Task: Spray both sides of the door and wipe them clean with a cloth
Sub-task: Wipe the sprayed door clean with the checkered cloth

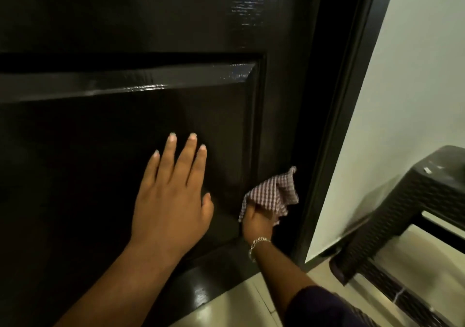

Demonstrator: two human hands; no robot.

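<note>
Two hands: both are on the lower part of a dark door, seen from above.
Right grip: the right hand (256, 222) is clenched round a bunched checked cloth (273, 194), fingers curled into the fabric, with the loose corners fanning up and to the right.
Cloth position: pressed against the door's right-hand stile, just beside the lower right corner of the recessed panel and near the door's edge.
Wrist: a silver chain bracelet (258, 245) circles the right wrist; a dark sleeve (317, 306) covers the forearm lower down.
Left grip: the left hand (171, 201) is released, fingers straight and slightly spread, palm flat on the panel and holding nothing.
Door: the door (125, 25) is glossy, dark brown to black, with a raised moulding across it above the hands and wet-looking glints near the top right.
Frame: a dark door frame (334, 125) runs beside the cloth.
Surroundings: a pale wall (415, 75) stands to the right, a dark woven-pattern plastic stool (402, 213) near it, on a light tiled floor (241, 301).
</note>
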